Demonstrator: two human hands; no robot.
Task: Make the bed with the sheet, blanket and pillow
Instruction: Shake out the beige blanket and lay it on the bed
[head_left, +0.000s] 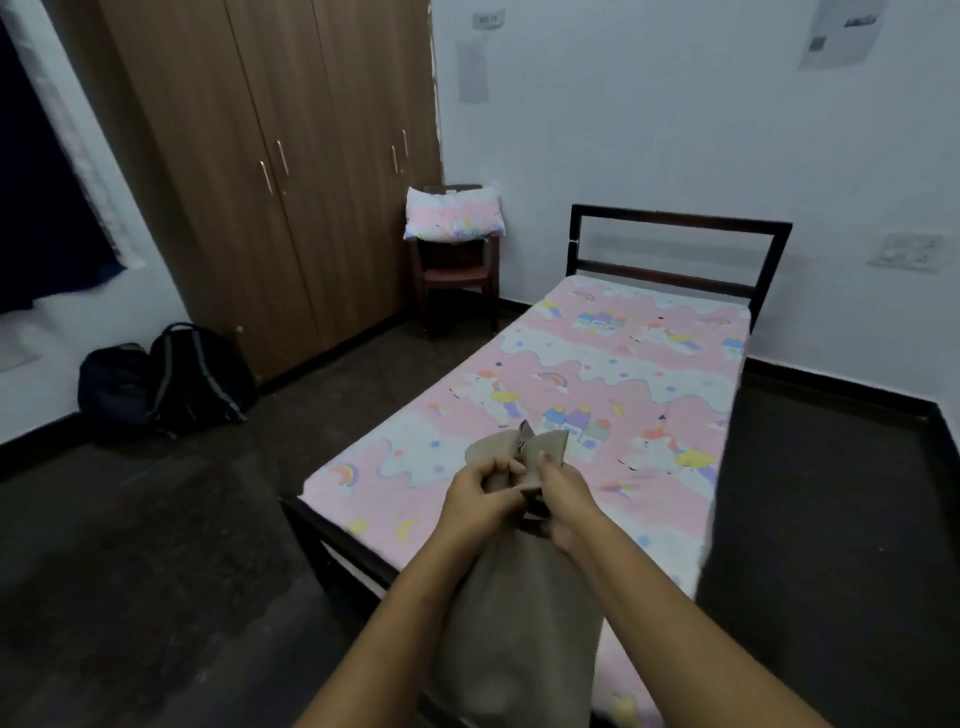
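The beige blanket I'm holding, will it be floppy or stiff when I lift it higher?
Probably floppy: the beige blanket hangs in a soft bunch below the left hand and right hand. Likely light for its size, since both grip only its top edge.

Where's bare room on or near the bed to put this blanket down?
The sheet is bare from the headboard down to the held blanket at the foot end. Floor strips on both sides of the bed are bare too. Crowded: the chair, filled by the pillow, and the left wall, where two bags sit.
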